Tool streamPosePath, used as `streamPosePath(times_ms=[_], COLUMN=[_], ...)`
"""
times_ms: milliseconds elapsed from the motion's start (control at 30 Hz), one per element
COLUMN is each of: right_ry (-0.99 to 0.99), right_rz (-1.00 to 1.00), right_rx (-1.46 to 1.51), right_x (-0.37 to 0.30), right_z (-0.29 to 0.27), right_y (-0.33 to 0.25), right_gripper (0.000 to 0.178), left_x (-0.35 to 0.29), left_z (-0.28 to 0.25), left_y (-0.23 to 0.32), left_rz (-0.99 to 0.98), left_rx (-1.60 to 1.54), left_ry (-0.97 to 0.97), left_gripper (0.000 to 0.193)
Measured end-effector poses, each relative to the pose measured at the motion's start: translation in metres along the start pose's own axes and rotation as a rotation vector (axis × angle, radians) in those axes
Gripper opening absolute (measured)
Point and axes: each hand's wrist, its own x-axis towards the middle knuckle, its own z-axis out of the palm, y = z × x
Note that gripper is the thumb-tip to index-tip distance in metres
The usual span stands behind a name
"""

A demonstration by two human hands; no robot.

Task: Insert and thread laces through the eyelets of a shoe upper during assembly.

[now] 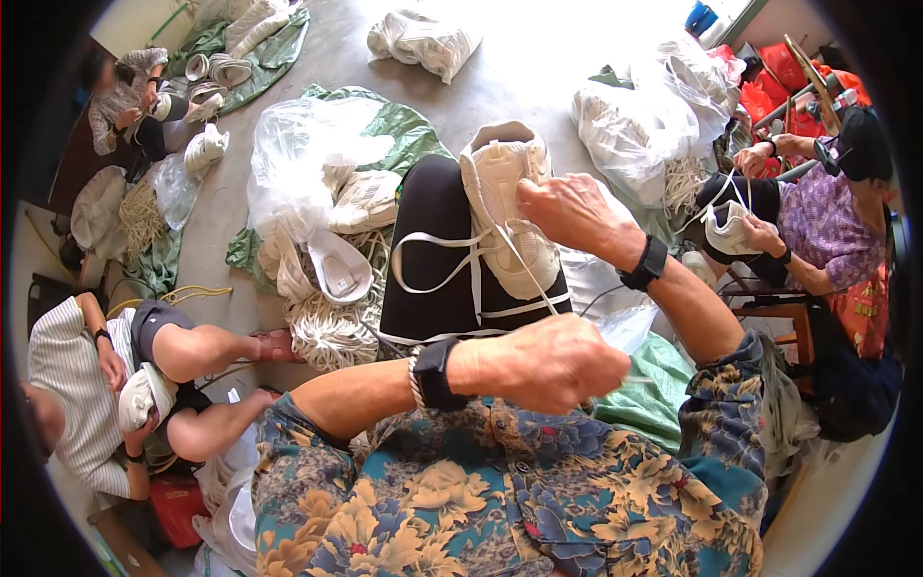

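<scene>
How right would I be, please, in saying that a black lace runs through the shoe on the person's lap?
Not quite: the lace is white, as the head view shows; it does run through the shoe on the person's lap.

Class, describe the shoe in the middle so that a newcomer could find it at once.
From the flowered shirt along the bottom, look up to the black trousers. Over them is a cream shoe, the right hand at its side. Unlike the shoes heaped to its left, it trails a long white lace.
</scene>
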Motion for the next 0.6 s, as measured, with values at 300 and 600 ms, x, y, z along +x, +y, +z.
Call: streamPosePath(times_ms=[300, 600], right_ry=[-0.280, -0.294], right_rz=[-0.158, -0.077], right_rx=[0.187, 0.250], right_x=[0.008, 0.004], right_z=[0.001, -0.007], right_y=[0.029, 0.016], right_gripper=[0.025, 0.028], left_x=[-0.025, -0.035], left_z=[-0.025, -0.054], left_y=[-0.090, -0.122], left_rz=[-0.676, -0.530], left_rx=[-0.290, 0.050], left_ry=[0.934, 0.642], left_gripper=[0.014, 0.022])
